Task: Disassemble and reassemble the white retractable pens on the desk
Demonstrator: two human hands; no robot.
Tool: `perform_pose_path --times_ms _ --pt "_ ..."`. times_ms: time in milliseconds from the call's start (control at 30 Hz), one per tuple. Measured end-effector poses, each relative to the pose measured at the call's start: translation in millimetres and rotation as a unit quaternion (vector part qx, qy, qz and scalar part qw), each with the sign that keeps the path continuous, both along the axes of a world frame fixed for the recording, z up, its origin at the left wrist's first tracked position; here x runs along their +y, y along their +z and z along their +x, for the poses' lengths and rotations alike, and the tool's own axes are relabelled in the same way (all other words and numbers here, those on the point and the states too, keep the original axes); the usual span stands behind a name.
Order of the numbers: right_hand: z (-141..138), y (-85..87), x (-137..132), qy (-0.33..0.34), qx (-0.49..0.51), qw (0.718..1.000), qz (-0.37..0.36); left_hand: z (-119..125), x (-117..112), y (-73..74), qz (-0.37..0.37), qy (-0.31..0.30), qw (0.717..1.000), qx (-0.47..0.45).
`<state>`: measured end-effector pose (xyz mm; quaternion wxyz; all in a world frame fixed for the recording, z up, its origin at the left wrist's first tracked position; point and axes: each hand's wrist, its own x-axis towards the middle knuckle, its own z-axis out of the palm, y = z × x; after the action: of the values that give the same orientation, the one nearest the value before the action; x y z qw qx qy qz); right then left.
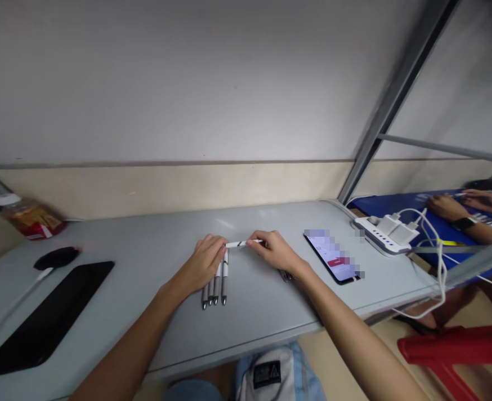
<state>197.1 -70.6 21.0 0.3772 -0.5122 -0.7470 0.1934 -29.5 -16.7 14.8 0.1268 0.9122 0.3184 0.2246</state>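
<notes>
- at the left end of the grey desk point(162, 328), one jar point(37, 218) with white lid and red label is placed close to the wall.
- before it lies a black oval object point(56, 258), with a white cable beside it; a flat black device point(49, 320) lies nearer to the person.
- next comes the left hand point(207, 260), palm down, with fingers bent and closed at the left end of a white pen point(236, 244).
- partly below this hand are four pens point(217, 289), side by side on the desk, their grey tips directed to the person.
- the white pen is stretched level between both hands, just over the pens' upper ends.
- the right hand point(274, 250) pinches the right end of this pen with thumb and fingers.
- some small dark pieces point(286, 275) lie by the right wrist, partly hidden; what they are, one cannot tell.
- farther right, a phone point(333, 256) lies with lit screen, then a white power strip point(385, 236) with plugs.
- beyond, another person's hands point(448, 207) are over a blue surface point(400, 203), and a red stool point(458, 345) stands lower.
</notes>
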Motion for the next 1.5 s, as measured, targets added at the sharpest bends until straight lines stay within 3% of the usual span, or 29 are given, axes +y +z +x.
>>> perform_pose_path --times_ms 133,300,533,667,767,867,967,1067,1200,1367,1500 --pt "-2 0.9 -1 0.018 0.003 1.0 0.015 -1 2 -1.6 0.0 -0.004 1.0 0.001" --pt "-3 1.3 0 0.005 -0.052 0.999 -0.018 -3 3 -2.9 -0.005 -0.015 1.0 0.012" --pt "-6 2.4 -4 0.034 -0.04 0.998 0.025 -4 7 -8.0 0.002 -0.017 1.0 0.007" --pt "-10 -2.8 -2 0.015 -0.052 0.998 -0.023 -5 7 -7.3 0.039 -0.015 0.998 0.04" --pt "-10 -3.4 0 0.062 0.021 0.992 -0.11 -4 4 -4.0 0.117 -0.001 0.99 0.083" --pt "-7 -1.8 1 0.112 0.143 0.961 -0.211 -2 1 -1.9 0.183 0.022 0.977 0.105" --pt "-4 -0.9 4 0.106 0.258 0.925 -0.26 2 -2 -0.9 0.191 0.034 0.977 0.091" --pt "-3 -1.7 10 0.053 0.382 0.891 -0.239 7 -4 0.8 0.145 0.035 0.988 0.048" --pt "4 -3.5 19 0.012 0.551 0.814 -0.184 6 -2 -0.3 0.092 0.028 0.995 0.013" --pt "18 -6.3 25 0.019 0.657 0.728 -0.195 -2 7 -10.4 0.074 0.047 0.996 0.034" --pt "22 -10.2 25 0.063 0.689 0.696 -0.192 -6 10 -13.2 0.041 0.051 0.997 0.046"
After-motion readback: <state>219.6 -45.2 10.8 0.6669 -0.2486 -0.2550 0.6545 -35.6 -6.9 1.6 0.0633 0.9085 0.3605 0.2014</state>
